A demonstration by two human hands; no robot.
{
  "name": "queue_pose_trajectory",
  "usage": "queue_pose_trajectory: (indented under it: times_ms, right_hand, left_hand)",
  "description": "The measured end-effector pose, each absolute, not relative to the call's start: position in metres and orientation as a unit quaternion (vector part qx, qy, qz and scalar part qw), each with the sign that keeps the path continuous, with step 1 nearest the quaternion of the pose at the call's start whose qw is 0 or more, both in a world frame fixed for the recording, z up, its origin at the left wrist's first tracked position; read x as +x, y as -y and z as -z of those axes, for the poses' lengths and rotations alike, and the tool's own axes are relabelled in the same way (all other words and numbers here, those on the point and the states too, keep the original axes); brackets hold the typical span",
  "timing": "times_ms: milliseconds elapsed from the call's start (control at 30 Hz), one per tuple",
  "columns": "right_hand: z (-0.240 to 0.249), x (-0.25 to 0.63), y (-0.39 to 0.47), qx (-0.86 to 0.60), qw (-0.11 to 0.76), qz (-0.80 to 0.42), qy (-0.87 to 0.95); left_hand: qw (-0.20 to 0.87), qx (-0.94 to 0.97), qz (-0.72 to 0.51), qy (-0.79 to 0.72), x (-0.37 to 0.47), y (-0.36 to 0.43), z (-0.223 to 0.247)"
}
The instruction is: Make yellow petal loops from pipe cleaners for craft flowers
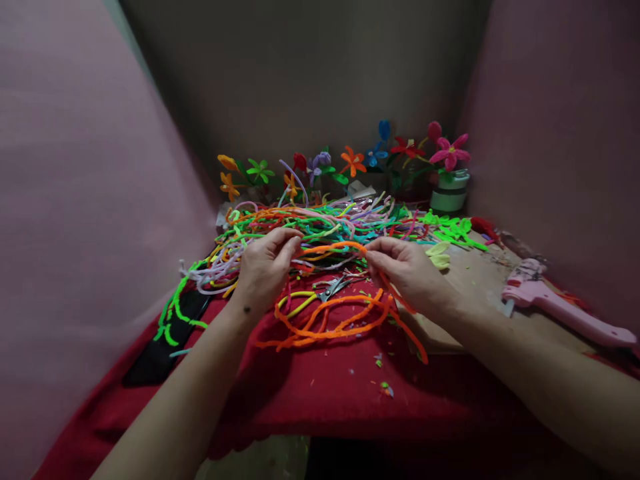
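Observation:
An orange pipe cleaner (334, 247) stretches between my two hands. My left hand (270, 262) pinches its left end between thumb and fingers. Its right part is pinched in my right hand (403, 267), and an orange length hangs below that hand. Under them, more orange pipe cleaners (330, 333) lie in loose loops on the red cloth (320, 393). Scissors with yellow handles (306, 303) lie just behind these loops, partly covered by them. A big tangled pile of many-coloured pipe cleaners (310, 223) spreads behind my hands.
Pipe-cleaner flowers (353, 161) line the back, some in a pale green pot (450, 192). Green leaf shapes (453, 228) lie at the right rear. A pink glue gun (565, 307) rests on the right, a dark flat object (155, 357) on the left. Pink sheets hang on both sides.

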State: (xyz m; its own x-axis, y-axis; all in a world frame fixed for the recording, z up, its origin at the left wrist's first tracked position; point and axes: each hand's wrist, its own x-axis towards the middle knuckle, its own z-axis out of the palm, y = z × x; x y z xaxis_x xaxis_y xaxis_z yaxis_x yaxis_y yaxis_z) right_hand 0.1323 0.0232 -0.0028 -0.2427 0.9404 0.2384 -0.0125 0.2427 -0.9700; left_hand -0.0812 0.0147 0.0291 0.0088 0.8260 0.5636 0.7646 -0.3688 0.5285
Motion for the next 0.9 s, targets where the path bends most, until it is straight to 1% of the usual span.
queue_pose_trajectory:
  times_ms: [67,133,200,300,367,500,667,767,900]
  right_hand:
    - [0.007,0.132,-0.024,-0.37,0.536,-0.468,0.597]
    - [0.008,0.132,-0.024,-0.371,0.555,-0.448,0.595]
    - [0.008,0.133,-0.023,-0.369,0.542,-0.45,0.606]
    - [0.008,0.134,-0.022,-0.361,0.507,-0.474,0.623]
    - [0.008,0.136,-0.023,-0.357,0.504,-0.484,0.621]
    - [0.007,0.138,-0.023,-0.357,0.502,-0.506,0.604]
    - [0.005,0.134,-0.019,-0.366,0.433,-0.574,0.591]
    - [0.006,0.133,-0.017,-0.362,0.397,-0.61,0.583]
    - [0.012,0.133,-0.019,-0.361,0.376,-0.621,0.586]
  left_hand:
    - [0.031,0.684,-0.428,-0.59,-0.071,-0.005,-0.033]
    - [-0.001,0.691,-0.406,-0.598,-0.063,0.003,-0.036]
    - [0.014,0.723,-0.353,-0.595,-0.059,0.006,-0.038]
    - [0.125,0.764,-0.232,-0.589,-0.057,0.004,-0.034]
    - [0.177,0.778,-0.178,-0.576,-0.059,0.003,-0.027]
    - [0.17,0.799,-0.142,-0.559,-0.073,0.009,-0.015]
    - [0.174,0.827,-0.087,-0.528,-0.101,0.017,-0.012]
    - [0.139,0.837,-0.09,-0.522,-0.113,0.012,-0.011]
    - [0.129,0.803,-0.195,-0.548,-0.121,0.0,-0.009]
